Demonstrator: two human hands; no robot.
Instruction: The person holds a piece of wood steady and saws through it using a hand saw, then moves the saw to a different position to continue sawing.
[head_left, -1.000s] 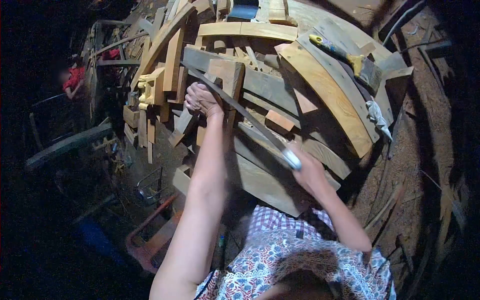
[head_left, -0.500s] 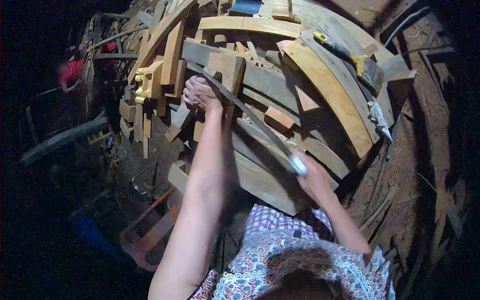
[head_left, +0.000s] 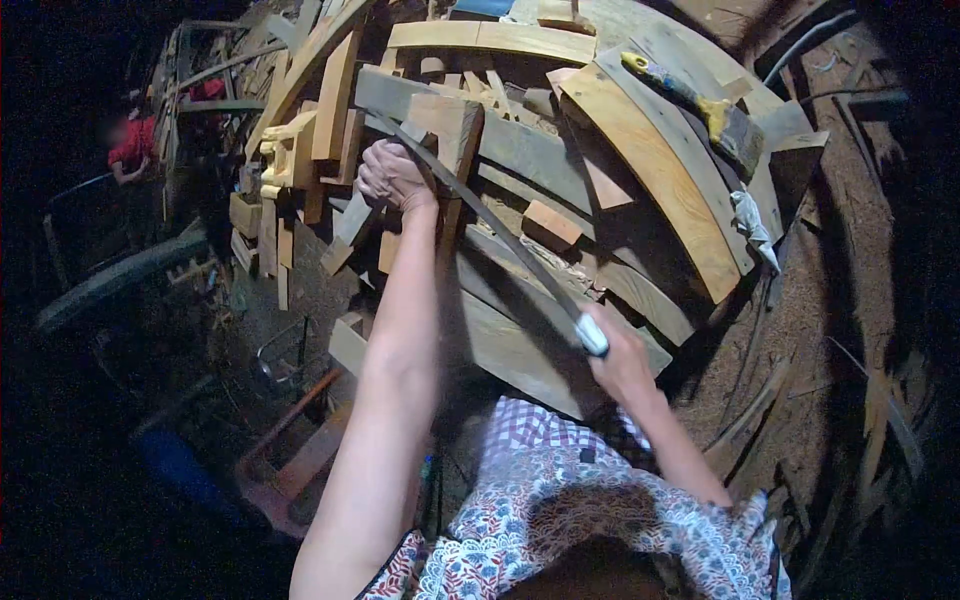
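Steel in both fists: right hand has drawn back, fingers clenched on the pale grip of the long dark metal blade, while left hand stays closed on its far end against the upright wooden block; another pulling stroke underway

Woodworking workshop, dim and cluttered. Stacked curved planks and offcut blocks heaped over the bench. Sawdust and shavings cover the ground at right. A yellow-handled brush lies on the planks, a rag beside it. Long saw blade across the timber. Another person in red far left among more lumber.
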